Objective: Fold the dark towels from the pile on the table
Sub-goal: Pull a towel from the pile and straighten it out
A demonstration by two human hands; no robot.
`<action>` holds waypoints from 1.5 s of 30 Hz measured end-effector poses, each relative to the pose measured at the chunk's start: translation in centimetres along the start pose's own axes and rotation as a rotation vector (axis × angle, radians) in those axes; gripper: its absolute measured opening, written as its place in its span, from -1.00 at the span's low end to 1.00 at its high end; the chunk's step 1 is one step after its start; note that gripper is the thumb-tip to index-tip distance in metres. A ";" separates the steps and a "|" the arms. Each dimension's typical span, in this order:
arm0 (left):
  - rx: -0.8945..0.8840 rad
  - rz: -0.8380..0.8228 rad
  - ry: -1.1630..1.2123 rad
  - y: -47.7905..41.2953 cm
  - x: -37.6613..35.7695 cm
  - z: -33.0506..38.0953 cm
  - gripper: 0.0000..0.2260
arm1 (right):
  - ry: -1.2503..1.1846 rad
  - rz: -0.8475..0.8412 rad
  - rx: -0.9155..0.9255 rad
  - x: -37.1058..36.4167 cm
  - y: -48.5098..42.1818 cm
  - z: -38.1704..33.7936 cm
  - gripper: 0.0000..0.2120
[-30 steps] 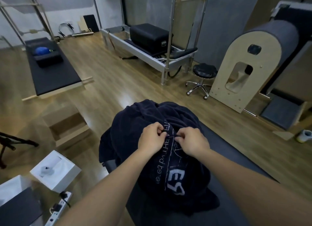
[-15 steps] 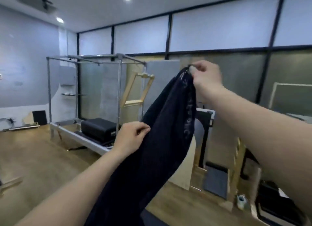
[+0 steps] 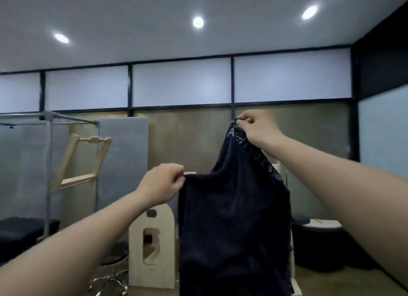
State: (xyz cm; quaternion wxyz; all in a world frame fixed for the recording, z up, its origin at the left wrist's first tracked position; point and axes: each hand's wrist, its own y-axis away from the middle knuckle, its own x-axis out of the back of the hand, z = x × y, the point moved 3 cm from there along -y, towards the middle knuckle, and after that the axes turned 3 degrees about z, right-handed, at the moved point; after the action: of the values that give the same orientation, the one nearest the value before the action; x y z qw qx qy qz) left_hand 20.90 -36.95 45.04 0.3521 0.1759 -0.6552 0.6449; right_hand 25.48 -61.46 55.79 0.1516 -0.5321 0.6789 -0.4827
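The dark towel (image 3: 234, 218) hangs in the air, long axis straight down, below both hands. The right hand (image 3: 258, 130) pinches its top corner high; the left hand (image 3: 162, 183) pinches the same edge lower, leftward, both grips tight on cloth.

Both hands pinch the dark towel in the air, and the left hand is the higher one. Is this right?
Not quite. Both hands pinch the dark towel, but the right hand is the higher one; the left hand is lower. The head view shows this.
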 end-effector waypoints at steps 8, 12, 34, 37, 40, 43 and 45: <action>0.007 0.495 0.178 -9.6 10.3 9.1 -0.82 | 0.247 -0.184 -0.071 6.2 4.9 2.6 -0.74; -0.122 0.342 0.212 -9.4 6.9 15.0 -0.86 | 0.233 -0.550 -0.138 2.2 9.7 0.1 -0.49; 0.294 -0.292 0.846 -4.4 -4.4 8.7 -0.85 | 0.015 -0.105 -0.344 7.6 3.3 2.7 -0.46; 0.604 0.043 1.292 -7.6 -1.8 7.1 -0.85 | 0.289 -0.277 -0.361 9.5 4.1 3.9 -0.43; 0.633 0.070 1.514 -9.3 0.5 9.2 -0.88 | 0.389 -0.327 -0.300 8.5 5.0 3.8 -0.45; 0.440 0.017 1.384 -9.8 1.8 13.8 -0.91 | 0.139 -0.401 -0.205 5.5 5.0 1.6 -0.52; 0.358 0.037 1.263 -9.8 1.4 15.4 -0.82 | 0.143 -0.494 -0.159 4.0 5.0 0.4 -0.63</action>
State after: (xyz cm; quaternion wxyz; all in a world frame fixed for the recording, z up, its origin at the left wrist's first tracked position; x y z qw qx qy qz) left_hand 23.05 -52.58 54.34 0.6230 -0.1922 -0.2079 0.7292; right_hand 21.33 -65.25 52.74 -0.0612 -0.6564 0.5732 -0.4867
